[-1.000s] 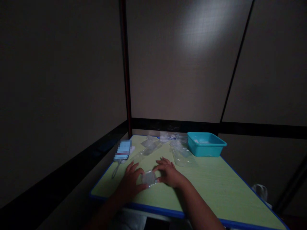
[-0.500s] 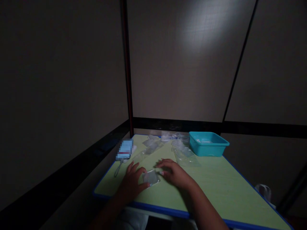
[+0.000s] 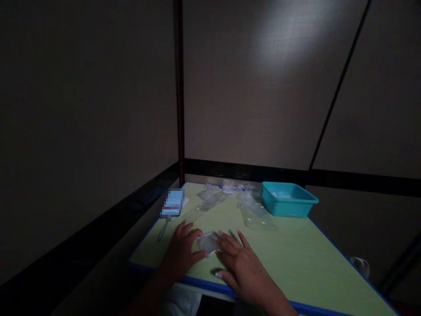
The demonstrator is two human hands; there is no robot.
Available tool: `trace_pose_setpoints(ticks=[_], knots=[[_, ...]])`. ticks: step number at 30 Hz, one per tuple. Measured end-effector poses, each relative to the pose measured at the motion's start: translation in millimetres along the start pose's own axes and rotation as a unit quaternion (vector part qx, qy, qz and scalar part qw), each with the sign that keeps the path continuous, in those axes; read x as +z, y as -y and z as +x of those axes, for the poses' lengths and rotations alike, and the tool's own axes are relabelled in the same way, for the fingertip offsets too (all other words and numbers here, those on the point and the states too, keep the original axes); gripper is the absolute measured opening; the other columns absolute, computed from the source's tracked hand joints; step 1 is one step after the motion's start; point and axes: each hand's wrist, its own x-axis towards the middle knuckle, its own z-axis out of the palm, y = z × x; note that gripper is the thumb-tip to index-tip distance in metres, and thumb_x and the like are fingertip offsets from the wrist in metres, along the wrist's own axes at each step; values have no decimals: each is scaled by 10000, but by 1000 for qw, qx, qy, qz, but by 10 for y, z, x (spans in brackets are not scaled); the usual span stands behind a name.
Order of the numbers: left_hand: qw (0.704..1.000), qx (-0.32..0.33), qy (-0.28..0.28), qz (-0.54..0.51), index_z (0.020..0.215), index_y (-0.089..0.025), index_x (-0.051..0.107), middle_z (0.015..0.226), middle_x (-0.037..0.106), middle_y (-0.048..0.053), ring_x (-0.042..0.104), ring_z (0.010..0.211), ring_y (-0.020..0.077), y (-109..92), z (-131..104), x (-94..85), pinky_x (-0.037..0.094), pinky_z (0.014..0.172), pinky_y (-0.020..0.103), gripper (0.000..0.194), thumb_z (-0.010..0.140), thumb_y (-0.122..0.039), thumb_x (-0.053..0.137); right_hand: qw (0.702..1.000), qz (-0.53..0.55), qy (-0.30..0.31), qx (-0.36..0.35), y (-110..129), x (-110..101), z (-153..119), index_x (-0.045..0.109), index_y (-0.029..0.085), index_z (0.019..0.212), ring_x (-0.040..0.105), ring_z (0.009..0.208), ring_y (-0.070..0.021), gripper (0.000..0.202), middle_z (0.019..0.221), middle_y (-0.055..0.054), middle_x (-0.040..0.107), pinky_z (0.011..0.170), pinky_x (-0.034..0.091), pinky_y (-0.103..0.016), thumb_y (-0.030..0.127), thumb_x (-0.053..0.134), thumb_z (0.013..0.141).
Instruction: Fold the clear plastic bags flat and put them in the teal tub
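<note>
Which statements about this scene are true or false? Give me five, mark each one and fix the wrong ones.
1. The left hand pinches a small clear packet. True.
2. The right hand is inside the turquoise basin. False: its fingertips are at the packet's right edge.
3. Clear plastic bags lie beyond both hands. True.
4. The basin stands left of the phone-like device. False: it stands to the right.
5. The tabletop is green with blue edging. True.
</note>
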Motion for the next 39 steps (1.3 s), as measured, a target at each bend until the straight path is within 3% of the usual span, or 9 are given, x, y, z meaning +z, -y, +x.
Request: trace_pose_setpoints(ticks=[4,7,11,16,19,21,26,33,39], knots=[[1000,12,-9,-2,945,-273,609,1134,538,50,361,1204,284,-41,-13,-37,316,996,469,236,751,-407,598,1000,9,-5,-1,27,55,74,553,272,1174,247,1318,-210,346,1365,-17,428,1091,-40,-452,389,474,858],[1000,23,-4,2,1006,-260,609,1251,499,80,319,1247,319,-47,-27,-45,300,1002,498,367,712,-479,625,1000,17,-9,3,22,101,92,553,265,1175,307,1291,-207,339,1290,-28,515,1091,-38,-445,351,472,856],[996,64,58,-14,1230,-309,495,1415,360,58,248,1312,306,-42,-31,-53,198,1043,535,570,706,-486,635,999,45,-21,2,21,98,94,578,267,1125,357,1262,-194,294,1224,-24,570,1087,-21,-444,297,460,857],[985,64,135,-83,1226,-371,495,1373,425,-17,268,1320,207,-54,4,-97,164,1057,507,376,863,-294,431,990,134,-41,-2,2,61,129,602,286,1041,432,1200,-199,232,1154,-13,611,1073,29,-481,270,472,850],[973,28,133,-186,1144,-300,587,1276,539,4,370,1264,211,-58,43,-130,161,1068,466,340,861,-297,399,957,266,-108,33,-55,102,222,565,243,1024,549,1036,-195,215,1038,-38,642,1007,267,-431,291,513,821],[957,-16,125,-262,1036,-219,651,1113,648,34,497,1141,230,-66,76,-149,272,1024,415,358,863,-373,378,910,380,-155,59,-99,132,322,496,229,1084,592,881,-173,310,904,-26,644,843,416,-338,294,551,786],[893,-149,101,-412,882,-120,667,757,675,37,593,786,220,-97,165,-163,433,744,309,510,762,-575,472,823,531,-176,102,-162,109,563,543,180,1012,518,582,-117,380,636,42,553,563,381,-227,333,661,684],[864,-177,88,-463,832,-94,673,666,636,42,557,663,188,-183,217,-258,400,629,269,591,676,-649,540,814,544,-178,101,-129,78,585,599,142,701,476,566,-109,300,611,12,553,556,351,-228,437,657,703],[827,-199,81,-520,812,-104,687,672,660,59,592,683,215,-363,214,-384,432,674,300,559,616,-623,626,789,558,-228,120,-65,21,510,537,182,723,500,594,-131,306,638,17,535,544,404,-238,480,597,751]])
